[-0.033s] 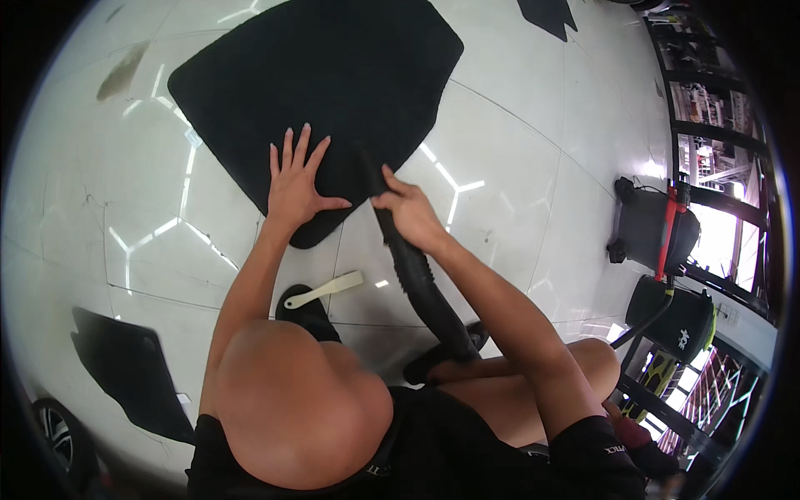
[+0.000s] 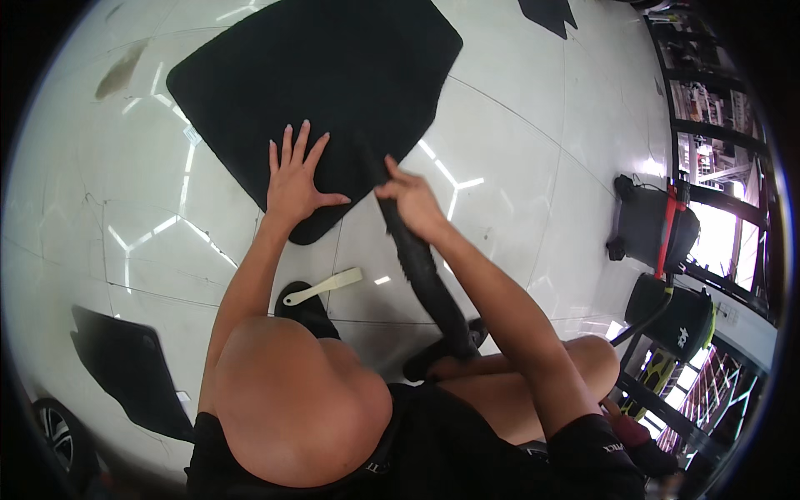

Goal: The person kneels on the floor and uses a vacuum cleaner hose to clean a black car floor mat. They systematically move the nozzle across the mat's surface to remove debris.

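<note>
Knees and black shorts (image 2: pixel 433 450) closest in, filling the lower edge. Just beyond, on glossy white floor (image 2: pixel 517 167), a cream-handled brush (image 2: pixel 325 286) lying loose, handle pointing right and up, untouched by either hand. Right hand (image 2: pixel 410 202) clamped round a black ribbed vacuum hose (image 2: pixel 425 275), fingers wrapped shut on its upper end. Long axis of hose running from near the right knee up and left toward the mat; nozzle tip dark against dark, hard to separate from the pile. Left hand (image 2: pixel 296 179) flat, fingers spread apart, palm pressed on the near corner of the black floor mat (image 2: pixel 317 75), holding nothing, only pinning. Mat straight ahead of both hands, stretching away and to the right; left hand already on it, right hand at its near edge, the two close but not touching. Second dark mat (image 2: pixel 125 367) low left, partly cut by the rim. Far right, black vacuum unit with red strap (image 2: pixel 654 225), shelving beyond blurred.
</note>
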Motion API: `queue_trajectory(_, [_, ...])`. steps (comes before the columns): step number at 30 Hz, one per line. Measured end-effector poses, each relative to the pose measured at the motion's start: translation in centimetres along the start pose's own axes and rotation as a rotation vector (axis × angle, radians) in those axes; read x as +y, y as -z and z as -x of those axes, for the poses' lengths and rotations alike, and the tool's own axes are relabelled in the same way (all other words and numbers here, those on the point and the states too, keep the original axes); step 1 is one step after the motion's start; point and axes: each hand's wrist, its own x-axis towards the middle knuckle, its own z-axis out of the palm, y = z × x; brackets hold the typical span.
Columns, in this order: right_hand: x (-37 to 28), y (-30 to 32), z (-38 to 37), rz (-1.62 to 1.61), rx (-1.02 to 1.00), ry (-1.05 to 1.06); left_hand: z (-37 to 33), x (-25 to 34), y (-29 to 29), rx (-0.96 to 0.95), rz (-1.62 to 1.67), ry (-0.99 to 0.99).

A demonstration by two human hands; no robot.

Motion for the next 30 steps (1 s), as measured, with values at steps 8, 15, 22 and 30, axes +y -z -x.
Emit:
queue_trajectory(8, [-4.8,0.2,0.7,-0.056,-0.054,-0.193,-1.1,-1.0,0.6,0.046,0.004,-0.001])
queue_trajectory(15, [-4.1,0.1,1.1,0.067,-0.024,-0.166,-1.0,-0.8,0.7,0.020,-0.023,0.021])
queue_trajectory(22, [-3.0,0.1,0.9,0.172,-0.101,0.074,-0.4,-0.6,0.3,-0.023,-0.019,0.039])
queue_trajectory(30, [-2.5,2.8,0.1,-0.143,-0.196,-0.244,-1.1,-1.4,0.0,0.046,-0.049,0.009])
